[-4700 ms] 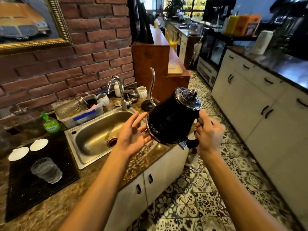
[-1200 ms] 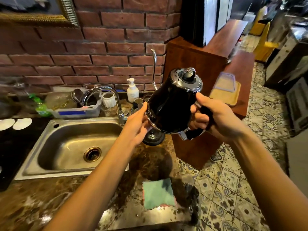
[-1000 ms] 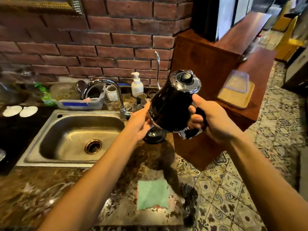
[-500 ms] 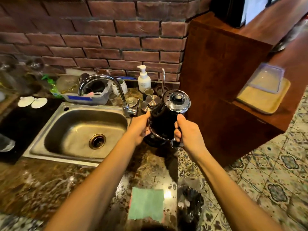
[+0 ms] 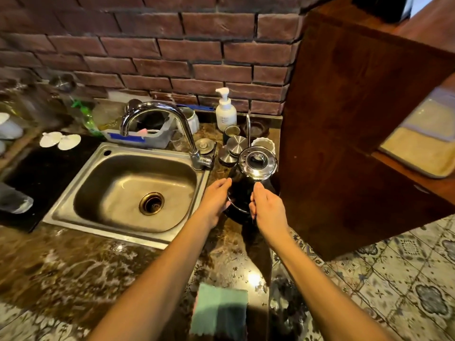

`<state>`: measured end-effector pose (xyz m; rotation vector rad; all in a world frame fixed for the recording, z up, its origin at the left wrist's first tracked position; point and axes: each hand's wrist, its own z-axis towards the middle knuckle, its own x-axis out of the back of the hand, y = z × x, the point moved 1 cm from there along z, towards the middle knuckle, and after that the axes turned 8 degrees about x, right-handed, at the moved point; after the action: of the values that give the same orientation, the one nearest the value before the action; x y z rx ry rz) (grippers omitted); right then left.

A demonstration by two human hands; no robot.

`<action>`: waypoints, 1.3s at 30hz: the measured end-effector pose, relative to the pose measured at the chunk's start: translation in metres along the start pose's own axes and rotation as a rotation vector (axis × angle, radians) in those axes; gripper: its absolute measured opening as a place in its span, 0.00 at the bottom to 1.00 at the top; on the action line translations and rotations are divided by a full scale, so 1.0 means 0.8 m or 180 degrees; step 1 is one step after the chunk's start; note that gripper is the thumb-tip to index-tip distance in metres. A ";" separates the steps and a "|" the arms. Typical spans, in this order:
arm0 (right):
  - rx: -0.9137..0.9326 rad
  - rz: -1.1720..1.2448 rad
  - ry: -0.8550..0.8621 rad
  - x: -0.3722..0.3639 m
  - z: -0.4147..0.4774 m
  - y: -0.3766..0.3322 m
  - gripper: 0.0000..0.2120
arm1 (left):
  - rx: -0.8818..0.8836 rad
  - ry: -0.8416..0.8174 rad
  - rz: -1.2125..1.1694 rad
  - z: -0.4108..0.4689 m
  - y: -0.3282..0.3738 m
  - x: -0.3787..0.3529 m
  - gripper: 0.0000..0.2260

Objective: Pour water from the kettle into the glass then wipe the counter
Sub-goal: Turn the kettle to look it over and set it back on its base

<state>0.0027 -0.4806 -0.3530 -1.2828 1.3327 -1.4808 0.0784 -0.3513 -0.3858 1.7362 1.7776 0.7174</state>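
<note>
Clear glass (image 5: 13,200) is sitting at the far left on a dark mat, well apart from the kettle (image 5: 253,178). We are seating the kettle upright on its base, right of the steel sink (image 5: 128,188). Our left hand (image 5: 216,198) is resting open against its side; our right hand (image 5: 266,207) is clamped on the handle. We are lowering it level and releasing only once it sits steady. The marbled worktop (image 5: 86,267) is looking wet; a green cloth (image 5: 220,311) is waiting at its near edge, brick wall behind, patterned floor tiles at right.

Wall: red brick (image 5: 172,45), beyond the hands.
Cabinet: dark wood (image 5: 344,119), right of them.
Floor: patterned tiles (image 5: 394,279), lower right.
</note>
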 end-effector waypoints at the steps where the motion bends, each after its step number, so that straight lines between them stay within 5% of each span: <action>1: -0.0019 0.0001 -0.0002 -0.003 0.001 0.003 0.24 | 0.0017 -0.0010 -0.0007 0.003 -0.002 0.001 0.07; 27: -0.0094 -0.0243 -0.0024 -0.064 0.017 0.046 0.23 | 0.0077 -0.0131 0.0314 0.059 -0.045 0.037 0.18; 39: -0.0326 0.0094 0.0449 -0.099 0.021 0.051 0.27 | 0.0342 -0.0183 0.0397 0.063 -0.051 0.040 0.23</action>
<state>0.0323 -0.4154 -0.4091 -1.2356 1.5300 -1.5231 0.0846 -0.3202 -0.4506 1.9334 1.7090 0.6259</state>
